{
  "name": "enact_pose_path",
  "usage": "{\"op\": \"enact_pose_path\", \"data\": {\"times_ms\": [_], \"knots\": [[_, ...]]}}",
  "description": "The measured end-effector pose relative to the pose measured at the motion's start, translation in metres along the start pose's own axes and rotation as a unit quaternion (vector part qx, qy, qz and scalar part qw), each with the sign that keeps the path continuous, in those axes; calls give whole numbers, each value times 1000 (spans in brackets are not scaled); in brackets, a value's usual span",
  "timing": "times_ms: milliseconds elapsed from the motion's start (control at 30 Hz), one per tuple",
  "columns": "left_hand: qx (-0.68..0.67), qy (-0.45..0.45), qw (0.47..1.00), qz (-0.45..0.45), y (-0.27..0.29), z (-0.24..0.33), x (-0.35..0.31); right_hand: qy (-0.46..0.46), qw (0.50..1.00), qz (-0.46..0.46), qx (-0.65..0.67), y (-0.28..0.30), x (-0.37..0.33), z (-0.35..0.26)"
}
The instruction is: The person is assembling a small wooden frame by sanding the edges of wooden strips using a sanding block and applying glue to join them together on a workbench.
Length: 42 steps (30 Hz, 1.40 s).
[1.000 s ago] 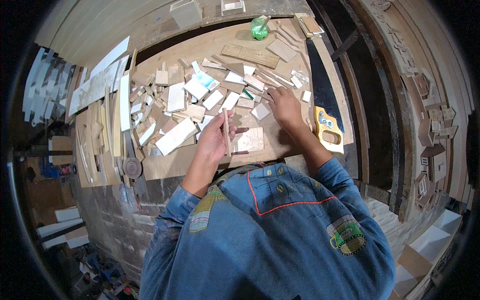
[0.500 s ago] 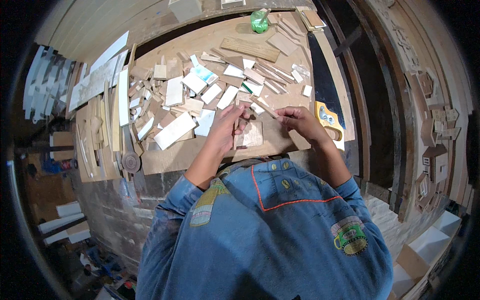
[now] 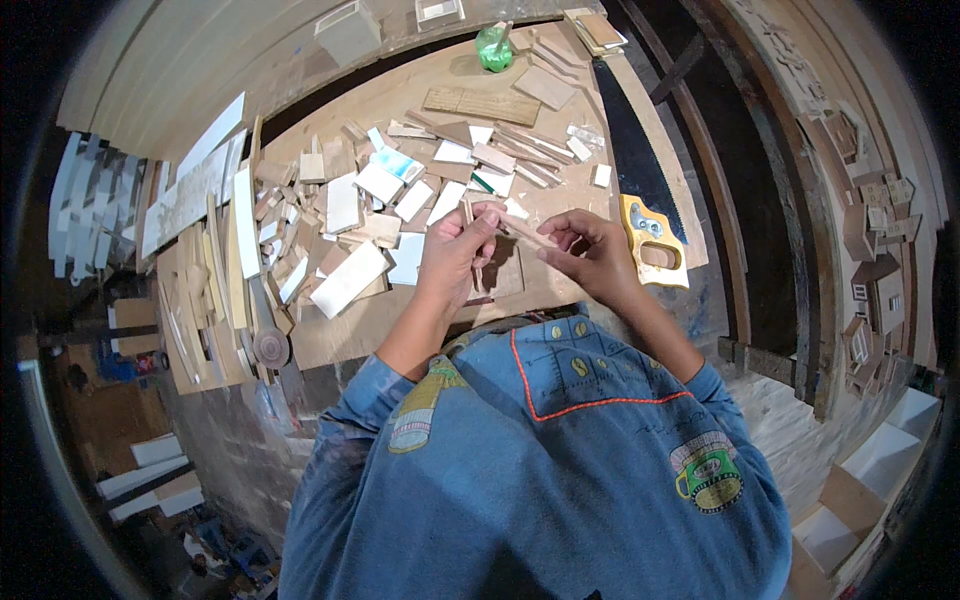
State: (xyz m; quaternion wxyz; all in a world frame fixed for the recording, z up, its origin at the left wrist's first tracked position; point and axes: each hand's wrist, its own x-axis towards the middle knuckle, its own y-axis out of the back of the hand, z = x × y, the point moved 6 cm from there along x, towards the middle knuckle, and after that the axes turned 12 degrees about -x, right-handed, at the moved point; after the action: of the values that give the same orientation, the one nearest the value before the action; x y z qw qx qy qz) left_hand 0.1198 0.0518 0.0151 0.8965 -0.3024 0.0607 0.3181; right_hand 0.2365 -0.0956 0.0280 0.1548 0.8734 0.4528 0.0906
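At the far left, beside the table, stands a stack of white narrow strips; next to it, long white flat boards lie slanting along the left side of the light-brown plywood table; nearer, at the left part of the table, is a round brown wooden disc; to the right of it spreads a loose heap of small brown and white wooden offcuts, and at its near side one white rectangular piece lies flat; then comes the left hand, whose thumb and fingers are closed together around a thin light-brown wooden strip, which points from near to far; well behind this hand, at the far side, stands a round green translucent container with a stick in it; between the two hands is a second, wider brown wooden strip, slanting toward near right, above the near part of the table; its left end is at the left fingertips, and its right end is pinched between thumb and fingers of the right hand; just right of this hand lies a handsaw with yellow handle, its dark blade directed to the far side; at the far right are small brown wooden model houses.
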Motion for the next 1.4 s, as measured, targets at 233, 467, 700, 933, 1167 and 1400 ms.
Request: {"op": "enact_pose_path", "data": {"times_ms": [233, 467, 700, 933, 1167, 1400], "knots": [[5, -10, 999, 35, -12, 17, -8, 18, 997, -34, 59, -27, 1, -23], [117, -54, 992, -18, -5, 18, -11, -71, 978, -99, 168, -26, 38, -22], [269, -10, 961, -65, 3, 19, -12, -93, 972, -170, 130, -34, 41, -11], [381, -62, 907, -170, -8, 28, -11, -114, 954, -219, 169, -43, 35, 0], [354, -31, 920, -166, -7, 23, -6, -153, 948, -198, 197, -45, 30, 8], [423, -73, 893, -134, 8, 18, 5, -13, 987, -129, 92, -34, 35, -6]]}}
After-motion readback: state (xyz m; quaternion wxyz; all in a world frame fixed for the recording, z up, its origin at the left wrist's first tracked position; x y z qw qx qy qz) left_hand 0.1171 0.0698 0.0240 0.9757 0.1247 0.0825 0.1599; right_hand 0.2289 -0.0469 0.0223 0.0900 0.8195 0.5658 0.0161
